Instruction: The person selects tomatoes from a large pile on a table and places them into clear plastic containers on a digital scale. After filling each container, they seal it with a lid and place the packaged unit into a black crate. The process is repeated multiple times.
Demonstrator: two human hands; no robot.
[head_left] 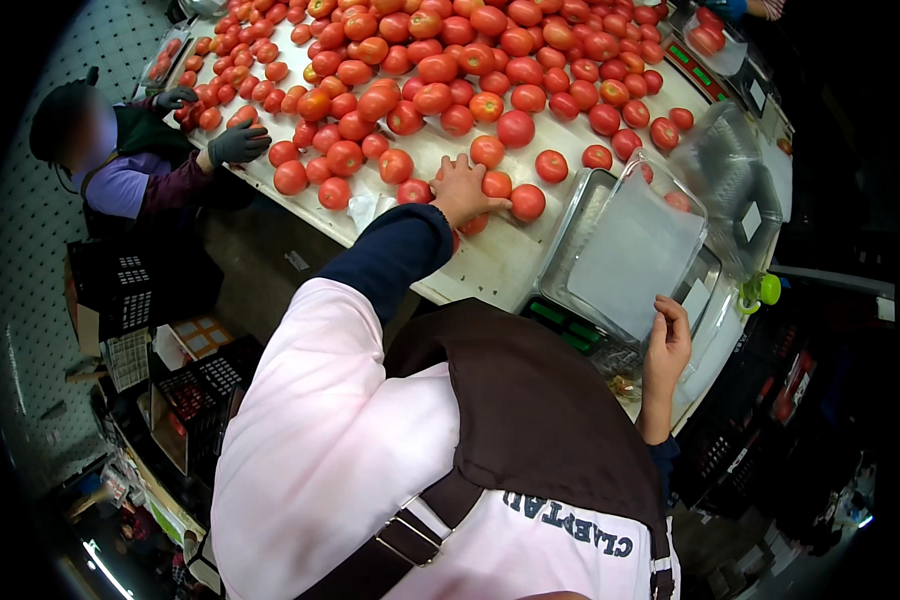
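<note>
My left hand reaches among red tomatoes on the white tabletop, fingers spread over one or two of them; what lies under its palm is hidden. My right hand is raised at the right, fingers apart and loosely bent, with nothing visible in it, beside a clear plastic tray with a pale sheet inside. That tray rests over a scale with green displays. More open clear containers stand to its right. A large pile of tomatoes covers the far part of the table.
A co-worker in dark gloves handles tomatoes at the table's left. Black crates stand on the floor at left and more at right. A second scale sits at the back right, and a green-lidded item by the right edge.
</note>
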